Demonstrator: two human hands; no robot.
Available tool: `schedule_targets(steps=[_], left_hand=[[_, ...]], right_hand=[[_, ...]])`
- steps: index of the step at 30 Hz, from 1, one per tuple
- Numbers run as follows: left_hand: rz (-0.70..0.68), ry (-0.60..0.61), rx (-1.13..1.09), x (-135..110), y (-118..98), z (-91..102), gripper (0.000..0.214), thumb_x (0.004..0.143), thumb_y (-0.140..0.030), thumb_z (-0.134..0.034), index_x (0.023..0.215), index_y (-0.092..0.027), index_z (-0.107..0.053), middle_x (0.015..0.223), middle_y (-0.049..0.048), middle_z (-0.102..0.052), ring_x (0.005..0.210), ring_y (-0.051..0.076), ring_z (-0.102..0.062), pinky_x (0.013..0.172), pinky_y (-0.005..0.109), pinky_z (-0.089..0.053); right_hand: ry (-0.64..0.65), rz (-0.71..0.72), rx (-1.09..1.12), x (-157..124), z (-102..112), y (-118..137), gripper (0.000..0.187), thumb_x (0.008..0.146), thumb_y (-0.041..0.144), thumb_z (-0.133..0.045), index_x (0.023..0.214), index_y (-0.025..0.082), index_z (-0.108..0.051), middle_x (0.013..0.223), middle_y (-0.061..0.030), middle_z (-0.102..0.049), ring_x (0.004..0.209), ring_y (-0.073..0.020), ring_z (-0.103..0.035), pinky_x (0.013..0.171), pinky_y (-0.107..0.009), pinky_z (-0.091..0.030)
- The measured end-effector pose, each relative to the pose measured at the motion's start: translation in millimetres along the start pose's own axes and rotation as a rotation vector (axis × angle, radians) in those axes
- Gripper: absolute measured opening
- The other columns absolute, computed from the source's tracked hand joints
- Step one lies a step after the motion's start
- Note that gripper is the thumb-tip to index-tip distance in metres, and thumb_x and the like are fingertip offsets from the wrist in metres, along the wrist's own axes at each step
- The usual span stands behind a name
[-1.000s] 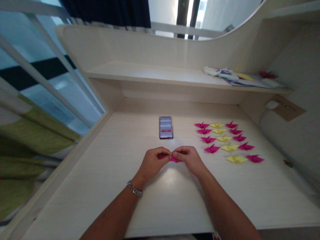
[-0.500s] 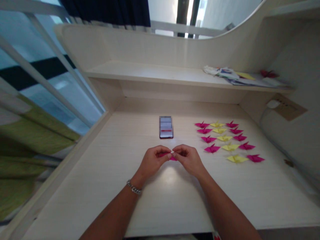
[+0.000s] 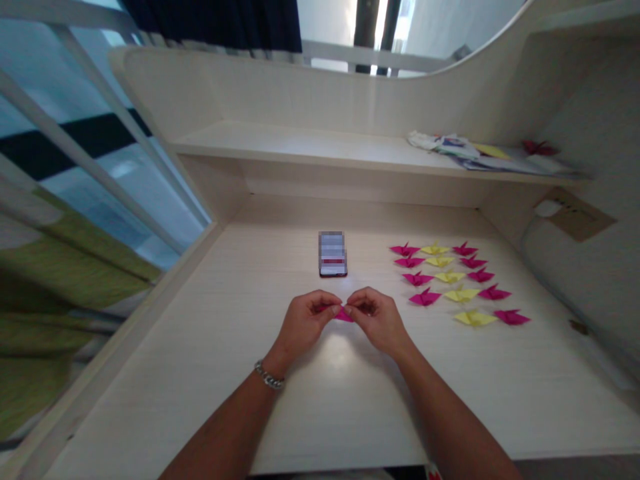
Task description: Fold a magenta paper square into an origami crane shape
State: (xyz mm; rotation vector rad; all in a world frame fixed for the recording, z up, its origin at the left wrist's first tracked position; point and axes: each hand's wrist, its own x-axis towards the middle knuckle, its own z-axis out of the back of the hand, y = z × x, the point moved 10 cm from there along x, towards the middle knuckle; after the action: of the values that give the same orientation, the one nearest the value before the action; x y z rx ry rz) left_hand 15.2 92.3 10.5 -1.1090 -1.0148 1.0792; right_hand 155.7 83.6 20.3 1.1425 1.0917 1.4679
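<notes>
A small piece of folded pink paper (image 3: 343,315) is pinched between my two hands over the middle of the desk. My left hand (image 3: 309,321) grips its left side with thumb and fingers, and a chain bracelet circles that wrist. On the other side, my right hand (image 3: 377,319) pinches the paper's right part. Much of the paper is hidden behind the fingers, so its exact fold cannot be made out. Just beyond the hands lies a phone (image 3: 333,254) with a blurred screen. To the right, pink paper cranes (image 3: 425,297) and yellow paper cranes (image 3: 461,294) stand in rows.
A shelf (image 3: 310,143) runs along the back of the desk (image 3: 200,373), with papers (image 3: 465,150) piled at its right. A plug and cable (image 3: 547,208) hang from the wall socket. White bars (image 3: 100,127) and a green-and-white cloth (image 3: 85,267) are at left.
Slightly more of the pink paper shows between my fingertips, and the pale spot at its top is smaller. Both hands have barely moved.
</notes>
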Motion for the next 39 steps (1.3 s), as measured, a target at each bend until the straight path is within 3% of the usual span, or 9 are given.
schedule_targets(steps=[4,8,11,16,24,29,35,39], left_hand=[[-0.068,-0.035,0.072,-3,-6,0.9,0.010,0.076,-0.023,-0.064,0.083,-0.017,-0.068,0.082,0.0053,-0.071,0.075,0.017,-0.065,0.072,0.029,-0.052],[-0.140,-0.056,0.173,-6,-12,-1.4,0.009,0.077,-0.017,-0.061,0.082,-0.017,-0.067,0.082,0.0043,-0.069,0.078,0.017,-0.064,0.076,0.029,-0.051],[-0.154,-0.046,0.201,-8,-13,-4.7,0.010,0.076,-0.014,-0.059,0.082,-0.017,-0.066,0.081,0.0036,-0.069,0.077,0.016,-0.063,0.074,0.028,-0.051],[-0.105,-0.060,0.124,-5,-7,-1.6,0.005,0.076,-0.015,-0.060,0.080,-0.016,-0.064,0.077,0.0036,-0.067,0.073,0.015,-0.063,0.071,0.028,-0.051],[-0.052,-0.068,0.064,0,4,2.8,0.010,0.073,-0.019,-0.066,0.082,-0.015,-0.062,0.080,0.0045,-0.067,0.074,0.016,-0.063,0.070,0.028,-0.051],[-0.034,-0.054,0.067,0,7,3.4,0.011,0.072,-0.018,-0.066,0.082,-0.015,-0.062,0.078,0.0046,-0.067,0.073,0.016,-0.064,0.069,0.029,-0.051],[0.010,0.035,-0.119,4,8,-5.0,0.030,0.077,-0.019,-0.062,0.106,-0.015,-0.058,0.075,0.0034,-0.069,0.069,0.015,-0.064,0.068,0.028,-0.050],[0.010,-0.164,-0.270,6,8,12.7,0.034,0.082,-0.031,-0.058,0.113,-0.016,-0.054,0.087,0.0064,-0.070,0.079,0.017,-0.066,0.074,0.033,-0.052]], right_hand=[[0.004,0.046,-0.044,-1,-3,5,0.006,0.075,0.019,-0.061,0.080,0.017,-0.061,0.073,-0.0024,-0.065,0.068,-0.0151,-0.062,0.064,-0.026,-0.049],[0.046,0.073,-0.112,0,-9,4,0.016,0.076,0.015,-0.057,0.092,0.018,-0.061,0.079,-0.0022,-0.066,0.072,-0.0146,-0.062,0.067,-0.027,-0.048],[0.043,0.075,-0.137,0,-10,2,0.012,0.075,0.014,-0.056,0.086,0.018,-0.061,0.075,-0.0011,-0.064,0.069,-0.0137,-0.060,0.065,-0.026,-0.047],[-0.008,0.012,-0.059,1,-7,-7,0.006,0.073,0.015,-0.057,0.078,0.018,-0.060,0.071,0.0000,-0.061,0.065,-0.0128,-0.056,0.063,-0.025,-0.046],[0.094,-0.089,0.118,4,-11,-22,0.019,0.074,0.017,-0.058,0.093,0.018,-0.060,0.074,-0.0006,-0.064,0.068,-0.0131,-0.059,0.065,-0.026,-0.046],[0.121,-0.077,0.056,3,-15,-22,0.025,0.074,0.018,-0.059,0.099,0.018,-0.061,0.076,-0.0008,-0.065,0.069,-0.0137,-0.060,0.067,-0.027,-0.047],[0.086,-0.050,0.046,5,-12,-21,0.017,0.073,0.015,-0.058,0.089,0.019,-0.064,0.073,0.0007,-0.064,0.066,-0.0130,-0.058,0.063,-0.025,-0.045],[-0.067,-0.059,0.056,10,5,-23,0.016,0.073,0.018,-0.060,0.086,0.018,-0.068,0.076,-0.0019,-0.068,0.069,-0.0151,-0.060,0.066,-0.027,-0.046]])
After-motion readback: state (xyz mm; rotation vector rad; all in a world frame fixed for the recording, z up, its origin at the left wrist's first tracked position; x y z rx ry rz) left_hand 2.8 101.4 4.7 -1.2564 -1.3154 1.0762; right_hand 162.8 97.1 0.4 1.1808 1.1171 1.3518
